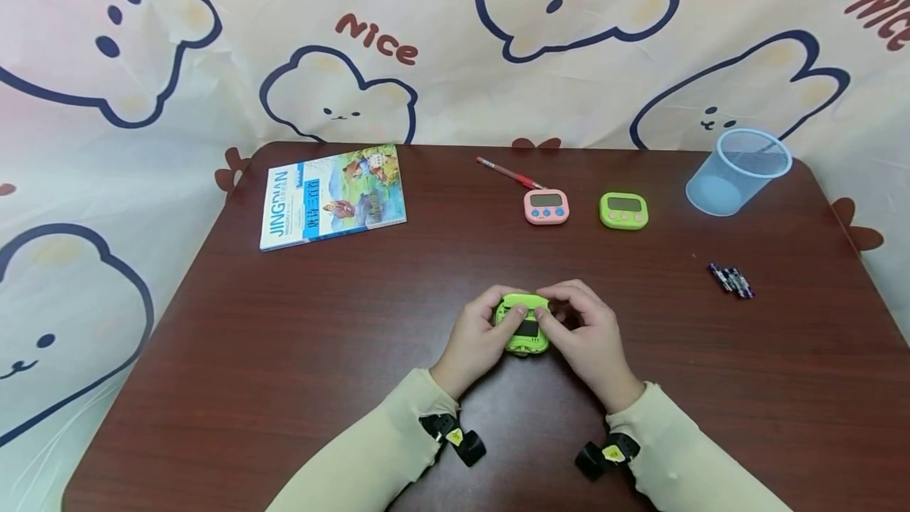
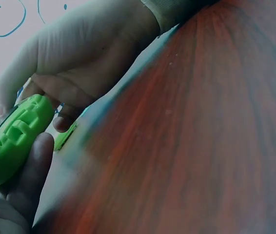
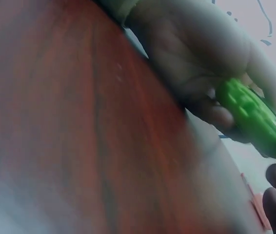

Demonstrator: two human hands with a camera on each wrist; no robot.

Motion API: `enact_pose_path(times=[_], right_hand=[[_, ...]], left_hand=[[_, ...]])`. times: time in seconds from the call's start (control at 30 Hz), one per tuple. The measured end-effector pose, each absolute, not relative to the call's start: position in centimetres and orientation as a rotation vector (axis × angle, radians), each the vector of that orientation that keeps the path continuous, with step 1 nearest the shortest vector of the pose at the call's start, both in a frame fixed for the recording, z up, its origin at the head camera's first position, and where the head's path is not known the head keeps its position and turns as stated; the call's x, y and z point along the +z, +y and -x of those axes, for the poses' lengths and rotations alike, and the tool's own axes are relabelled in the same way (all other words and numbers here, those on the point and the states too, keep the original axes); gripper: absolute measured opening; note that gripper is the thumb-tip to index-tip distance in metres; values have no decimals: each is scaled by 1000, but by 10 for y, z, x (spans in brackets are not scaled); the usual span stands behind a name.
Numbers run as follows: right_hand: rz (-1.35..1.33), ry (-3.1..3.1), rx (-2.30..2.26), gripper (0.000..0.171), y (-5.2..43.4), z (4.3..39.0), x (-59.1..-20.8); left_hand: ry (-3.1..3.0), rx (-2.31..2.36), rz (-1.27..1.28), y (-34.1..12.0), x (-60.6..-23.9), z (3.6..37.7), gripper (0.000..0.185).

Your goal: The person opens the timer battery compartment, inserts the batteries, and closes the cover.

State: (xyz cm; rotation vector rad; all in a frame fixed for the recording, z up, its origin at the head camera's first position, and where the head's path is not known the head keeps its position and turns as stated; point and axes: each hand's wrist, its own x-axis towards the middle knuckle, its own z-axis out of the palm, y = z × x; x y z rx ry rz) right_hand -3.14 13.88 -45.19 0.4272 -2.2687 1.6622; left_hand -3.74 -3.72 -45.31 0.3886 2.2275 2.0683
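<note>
Both hands hold a green digital timer [image 1: 524, 344] just above the table's middle, its back with a dark rectangular patch facing up. My left hand [image 1: 480, 336] grips the timer's left side, thumb on the back. My right hand [image 1: 593, 342] has its thumb on the upper right of the back and its fingers bent at the far edge. In the left wrist view the green timer [image 2: 18, 134] shows its slotted edge between the two hands. Fingers cover part of the green timer [image 3: 252, 114] in the right wrist view.
Behind the hands lie a pink timer [image 1: 546, 216], another green timer [image 1: 624, 220] and a red pencil [image 1: 513, 174]. Several small batteries [image 1: 731, 280] lie at the right, near a tilted-looking blue cup [image 1: 735, 176]. A book [image 1: 334, 200] lies at the back left.
</note>
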Motion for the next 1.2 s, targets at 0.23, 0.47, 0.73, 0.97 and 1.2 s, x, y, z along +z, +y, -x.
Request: enact_pose_path(times=[0.23, 0.47, 0.73, 0.97, 1.2], right_hand=[[-489, -2328, 1556, 21, 149, 37, -450], [-471, -2331, 1554, 18, 159, 42, -448], [-361, -2360, 1427, 20, 190, 45, -446], [-254, -2623, 1183, 12, 229, 47, -451], [-281, -2733, 1053, 8, 244, 50, -449]], left_hand=[[1988, 2013, -444, -44, -451, 41, 36], [1740, 1979, -509, -50, -452, 44, 74], [1745, 2018, -602, -52, -457, 43, 82], [1790, 2056, -632, -50, -456, 42, 74], [1805, 2044, -603, -50, -453, 42, 74]])
